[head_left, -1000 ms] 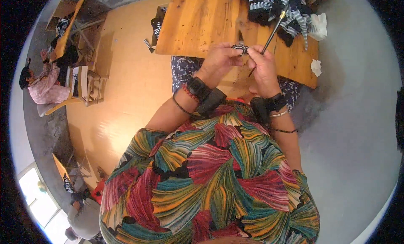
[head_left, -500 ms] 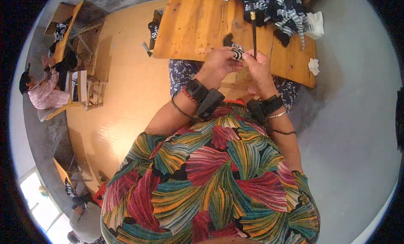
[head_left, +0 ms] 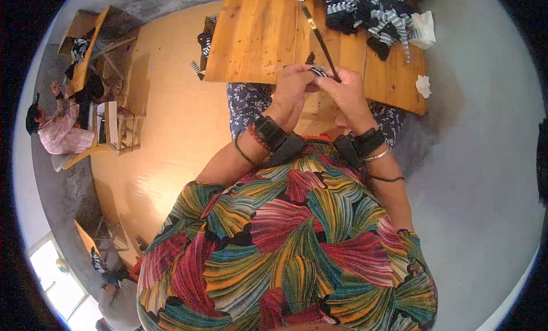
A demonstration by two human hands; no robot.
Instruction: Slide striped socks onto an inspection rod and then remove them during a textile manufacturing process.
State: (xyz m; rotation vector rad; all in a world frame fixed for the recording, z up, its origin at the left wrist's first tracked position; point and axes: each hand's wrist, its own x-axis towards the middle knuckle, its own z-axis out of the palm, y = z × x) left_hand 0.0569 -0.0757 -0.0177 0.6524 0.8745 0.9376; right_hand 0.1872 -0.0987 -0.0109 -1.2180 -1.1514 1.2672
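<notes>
While both hands meet at the near edge of the wooden table (head_left: 257,39), the work looks mid-way, judging by layout only: a pile of black and striped fabric pieces (head_left: 365,11) sits at the far right of the tabletop, and just one small striped piece (head_left: 318,72) is in hand. Can't tell which items in the pile are finished and which are waiting, so how much is left stays unclear.

Left hand (head_left: 294,85): fingers curled in, closed around the small striped piece from the left side, thumb on top. Grip looks firm, but most of the piece is hidden by the fingers.

Right hand (head_left: 342,94): also curled, fingertips pinching at the same piece, touching the left hand. A thin dark stick-like tool (head_left: 321,39) rises from between the fingers and slants up and to the left over the table; the right hand seems to hold its lower end, and the tip is free, apart from the pile. What kind of tool is too small to tell.

Both wrists carry black bands. Two crumpled white scraps (head_left: 423,86) lie near the table's right edge, well apart from the hands. Another person sits at a separate desk far left, not involved.
</notes>
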